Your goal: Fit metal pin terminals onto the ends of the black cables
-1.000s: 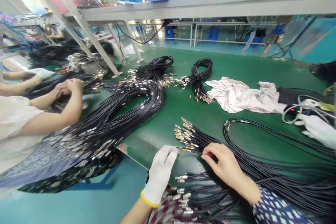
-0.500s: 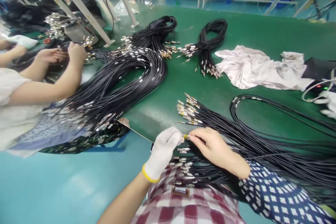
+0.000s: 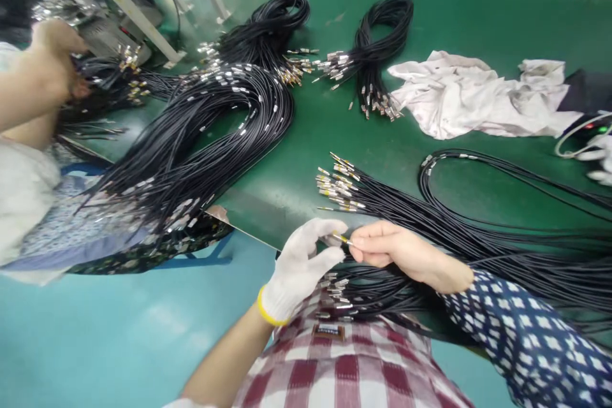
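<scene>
My right hand (image 3: 396,248) is bare and pinches a black cable just behind its slim metal connector (image 3: 343,239), which has a yellow band. The connector points left toward my left hand (image 3: 306,258), in a white glove with a yellow cuff. That hand's thumb and fingers are spread around the tip; whether a fingertip touches it I cannot tell. Below the hands lies a bunch of black cables (image 3: 377,290) with bare silver ends by my checked apron. Just beyond them, another cable bundle (image 3: 411,210) has yellow-banded metal ends facing left.
Looped cable bundles (image 3: 387,32) and a large curved cable bundle (image 3: 268,108) lie on the green table (image 3: 306,166). A crumpled pale cloth (image 3: 478,99) sits at the right. A co-worker's arm (image 3: 33,86) is at the left, near metal posts (image 3: 129,6).
My left thumb and fingers have parted from their pinch at the connector. My right hand still grips the cable, slightly farther right. The view has tipped downward, and the co-worker's arms have shifted left.
</scene>
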A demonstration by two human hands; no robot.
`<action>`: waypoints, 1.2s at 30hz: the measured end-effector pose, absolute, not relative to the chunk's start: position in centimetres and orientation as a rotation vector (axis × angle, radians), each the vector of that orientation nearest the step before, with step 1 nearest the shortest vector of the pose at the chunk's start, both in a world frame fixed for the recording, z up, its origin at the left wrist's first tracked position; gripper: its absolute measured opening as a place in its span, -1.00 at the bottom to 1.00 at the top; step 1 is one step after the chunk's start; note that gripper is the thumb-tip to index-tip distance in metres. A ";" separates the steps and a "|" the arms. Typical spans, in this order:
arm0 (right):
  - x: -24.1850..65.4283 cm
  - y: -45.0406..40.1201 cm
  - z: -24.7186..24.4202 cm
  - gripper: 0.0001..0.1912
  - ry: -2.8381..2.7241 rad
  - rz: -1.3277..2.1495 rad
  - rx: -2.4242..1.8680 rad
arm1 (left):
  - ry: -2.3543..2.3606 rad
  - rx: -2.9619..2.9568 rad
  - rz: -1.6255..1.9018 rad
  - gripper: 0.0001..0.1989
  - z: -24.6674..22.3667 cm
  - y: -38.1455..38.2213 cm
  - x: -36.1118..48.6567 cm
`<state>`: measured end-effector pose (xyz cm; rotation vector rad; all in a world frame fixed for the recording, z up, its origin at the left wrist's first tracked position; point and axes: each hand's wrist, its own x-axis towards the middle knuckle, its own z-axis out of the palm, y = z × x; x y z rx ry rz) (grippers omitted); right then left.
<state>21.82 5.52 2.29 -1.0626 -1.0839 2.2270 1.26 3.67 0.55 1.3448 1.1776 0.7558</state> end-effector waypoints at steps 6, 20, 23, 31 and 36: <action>22.0 5.5 1.3 -0.63 -0.983 2.309 -0.980 | 1.148 1.308 0.799 -0.84 1.1 3.9 2.0; 19.9 2.2 2.0 -0.73 -1.866 0.837 -1.207 | 1.281 1.149 1.059 -0.85 1.8 2.7 4.3; 19.6 2.2 1.3 -0.77 -1.949 0.575 -1.188 | 1.256 1.091 1.101 -0.83 1.5 2.7 4.4; 19.7 2.6 0.4 -0.80 -2.179 -0.019 -1.148 | 1.272 0.984 1.090 -0.85 0.7 2.9 4.3; 19.6 2.7 -0.1 -0.83 -2.274 -0.078 -1.124 | 1.382 1.061 1.018 -0.85 0.5 3.7 4.0</action>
